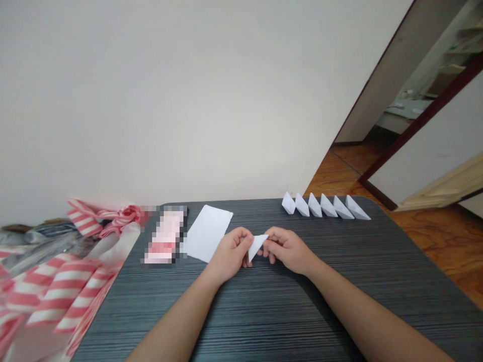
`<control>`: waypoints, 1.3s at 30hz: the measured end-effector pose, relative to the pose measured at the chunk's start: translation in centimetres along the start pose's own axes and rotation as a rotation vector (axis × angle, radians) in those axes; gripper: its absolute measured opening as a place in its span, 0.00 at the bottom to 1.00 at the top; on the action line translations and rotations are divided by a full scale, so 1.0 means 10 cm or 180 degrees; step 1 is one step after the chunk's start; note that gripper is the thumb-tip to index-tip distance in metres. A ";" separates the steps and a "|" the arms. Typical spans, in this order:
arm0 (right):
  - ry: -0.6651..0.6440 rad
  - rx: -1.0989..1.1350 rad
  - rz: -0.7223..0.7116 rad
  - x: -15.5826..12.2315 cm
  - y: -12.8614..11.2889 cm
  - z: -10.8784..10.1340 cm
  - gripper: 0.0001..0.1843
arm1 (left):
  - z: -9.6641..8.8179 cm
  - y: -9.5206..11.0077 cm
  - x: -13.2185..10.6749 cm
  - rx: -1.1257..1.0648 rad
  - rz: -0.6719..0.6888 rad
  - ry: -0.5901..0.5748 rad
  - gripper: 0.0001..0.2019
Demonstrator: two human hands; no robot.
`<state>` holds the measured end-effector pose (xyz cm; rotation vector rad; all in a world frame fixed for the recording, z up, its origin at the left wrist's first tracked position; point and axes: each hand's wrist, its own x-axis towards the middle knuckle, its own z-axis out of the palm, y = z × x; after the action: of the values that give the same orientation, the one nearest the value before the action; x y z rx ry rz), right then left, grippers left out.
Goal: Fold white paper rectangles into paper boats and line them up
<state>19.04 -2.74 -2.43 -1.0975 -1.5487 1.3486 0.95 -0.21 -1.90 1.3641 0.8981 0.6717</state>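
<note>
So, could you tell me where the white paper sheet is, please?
In the head view, the white paper sheet lies flat on the dark striped table, just past the left hand and right of the pixelated pink item.

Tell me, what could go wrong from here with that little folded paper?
The folded white paper triangle is small and pinched between the left hand and right hand, so it might slip or crease unevenly. The paper boats stand close to the far edge of the dark table, so a bump could perhaps knock them off.
</note>
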 end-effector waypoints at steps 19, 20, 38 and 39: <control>-0.0231 0.0410 -0.0033 -0.02 0.01 0.04 0.08 | 0.01 0.02 -0.02 0.0706 0.0168 -0.0042 0.15; -0.0217 0.0399 -0.0022 -0.02 0.01 0.03 0.08 | 0.01 0.02 -0.02 0.0760 0.0185 -0.0038 0.16; 0.0004 -0.0041 0.0065 -0.02 0.03 0.04 0.07 | 0.05 0.11 -0.06 0.0648 0.0264 -0.0194 0.13; 0.0057 -0.0064 0.0080 -0.02 0.03 0.04 0.08 | 0.05 0.10 -0.05 0.0609 0.0251 -0.0170 0.13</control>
<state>18.78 -3.00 -2.81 -1.1420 -1.5431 1.3392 1.18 -0.82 -0.82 1.5877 0.8868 0.6186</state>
